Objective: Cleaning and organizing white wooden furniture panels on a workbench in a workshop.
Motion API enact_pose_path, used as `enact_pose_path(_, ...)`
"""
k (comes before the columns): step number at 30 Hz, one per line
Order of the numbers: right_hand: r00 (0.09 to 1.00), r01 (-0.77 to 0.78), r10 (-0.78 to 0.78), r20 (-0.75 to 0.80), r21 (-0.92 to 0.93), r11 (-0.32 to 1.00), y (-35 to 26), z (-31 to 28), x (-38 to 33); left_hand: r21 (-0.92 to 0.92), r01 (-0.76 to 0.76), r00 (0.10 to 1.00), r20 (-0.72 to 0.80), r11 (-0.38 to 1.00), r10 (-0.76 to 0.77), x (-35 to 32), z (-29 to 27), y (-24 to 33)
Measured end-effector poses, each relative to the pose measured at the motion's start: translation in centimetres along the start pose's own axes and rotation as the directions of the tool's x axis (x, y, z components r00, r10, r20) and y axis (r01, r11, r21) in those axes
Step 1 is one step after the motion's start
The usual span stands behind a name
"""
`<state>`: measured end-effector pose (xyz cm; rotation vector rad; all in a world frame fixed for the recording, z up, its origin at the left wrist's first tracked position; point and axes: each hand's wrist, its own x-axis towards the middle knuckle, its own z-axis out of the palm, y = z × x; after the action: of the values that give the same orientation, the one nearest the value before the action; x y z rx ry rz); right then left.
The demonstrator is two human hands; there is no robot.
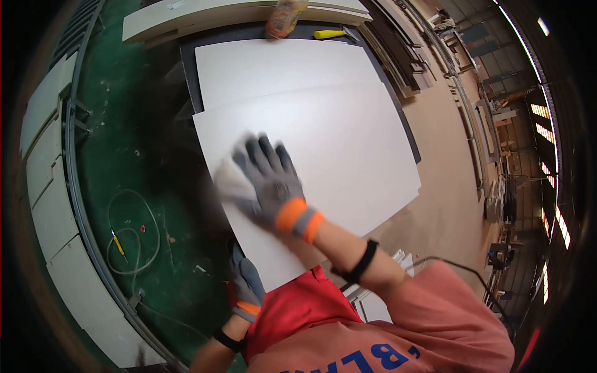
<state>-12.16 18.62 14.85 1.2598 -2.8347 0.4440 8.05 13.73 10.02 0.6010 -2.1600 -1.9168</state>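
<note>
My right hand, in a grey glove with an orange cuff, lies over a smooth white panel near its left edge. Its fingers are stretched forward, and a white cloth, smeared by motion, shows under the palm and thumb side. At the panel's near left corner, my left hand wears a matching glove and grips the edge; part of its fingers is hidden there. A second white panel shows beyond the first, which overlaps it.
A clear jar with orange contents and a yellow-handled scraper sit past the panels. Long boards lie at the far side. On the green floor to the left are a looped hose and a metal rail beside pale panels.
</note>
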Motion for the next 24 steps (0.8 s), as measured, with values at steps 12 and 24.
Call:
enact_pose_path(12,0.932,0.325,-0.327,0.156,0.034,0.945,-0.9,1.1,4.7,0.127,-0.079,0.990,-0.107,0.989,0.093,0.8,-0.1,0.6)
enact_pose_path(24,0.933,0.335,-0.344,-0.105,-0.098,0.937,6.5,2.9,13.0,-0.003,0.023,0.999,-0.045,1.000,-0.023,-2.4,-0.2,-0.6)
